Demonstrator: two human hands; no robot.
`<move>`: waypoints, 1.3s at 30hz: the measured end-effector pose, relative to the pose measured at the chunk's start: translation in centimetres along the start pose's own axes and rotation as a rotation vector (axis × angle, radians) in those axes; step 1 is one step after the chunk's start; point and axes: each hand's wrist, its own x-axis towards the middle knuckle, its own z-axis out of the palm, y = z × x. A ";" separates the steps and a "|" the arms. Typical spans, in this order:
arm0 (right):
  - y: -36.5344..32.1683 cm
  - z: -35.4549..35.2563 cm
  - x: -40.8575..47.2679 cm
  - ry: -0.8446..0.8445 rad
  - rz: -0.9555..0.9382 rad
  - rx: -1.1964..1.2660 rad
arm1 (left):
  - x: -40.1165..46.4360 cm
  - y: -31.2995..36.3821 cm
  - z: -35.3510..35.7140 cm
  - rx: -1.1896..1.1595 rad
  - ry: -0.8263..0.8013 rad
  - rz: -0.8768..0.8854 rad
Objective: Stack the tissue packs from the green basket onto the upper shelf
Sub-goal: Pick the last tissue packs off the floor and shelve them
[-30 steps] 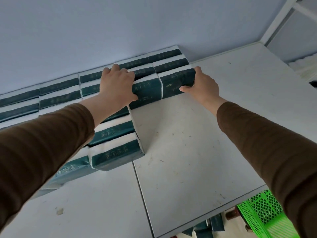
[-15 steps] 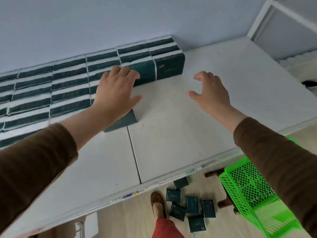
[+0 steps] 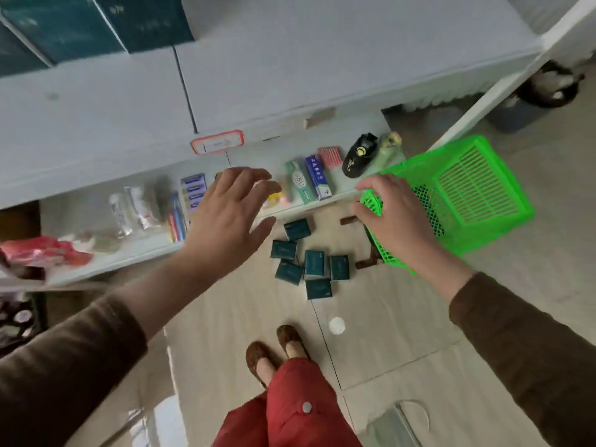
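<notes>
Here your left hand (image 3: 225, 217) hung palm-down, fingers spread, holding nothing. Your right hand (image 3: 395, 217) reached toward the green basket (image 3: 467, 195), fingers loosely bent over its rim; grip unclear. Six tissue packs (image 3: 314, 262) lay on the floor (image 3: 403, 317) below the lower shelf's front edge.

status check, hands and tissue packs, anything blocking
Left hand open, empty. Right hand on green basket rim, grip unclear. Six tissue packs on floor. Nothing blocking them.
</notes>
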 end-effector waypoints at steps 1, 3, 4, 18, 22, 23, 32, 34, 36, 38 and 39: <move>1.5 1.4 -1.3 -0.037 0.021 0.003 | -1.3 0.8 2.0 -0.014 -0.056 -0.020; 4.5 4.7 -3.4 -0.118 0.086 0.019 | -3.6 2.0 6.2 -0.033 -0.174 -0.079; 6.1 6.6 -4.2 -0.162 0.127 0.029 | -4.7 2.4 8.5 -0.045 -0.225 -0.116; 29.8 39.5 -14.5 -0.541 0.650 0.062 | -16.7 -2.8 47.3 -0.101 -0.642 -0.665; 34.0 47.4 -13.8 -0.525 0.759 0.098 | -17.9 -7.1 56.9 -0.104 -0.614 -0.782; 34.6 49.2 -13.5 -0.511 0.781 0.129 | -18.0 -8.0 59.0 -0.103 -0.609 -0.811; 36.5 60.2 -10.8 -0.353 1.005 0.306 | -17.7 -13.2 72.1 -0.167 -0.509 -1.060; 36.5 61.7 -10.6 -0.329 1.057 0.308 | -17.3 -13.6 73.5 -0.200 -0.519 -1.100; 36.8 63.0 -10.6 -0.283 1.074 0.384 | -17.1 -13.9 74.6 -0.229 -0.530 -1.085; 37.0 63.8 -10.8 -0.243 1.050 0.446 | -16.9 -13.9 75.3 -0.225 -0.536 -1.040; 37.1 64.0 -10.9 -0.238 1.043 0.439 | -16.9 -13.8 75.4 -0.213 -0.543 -1.027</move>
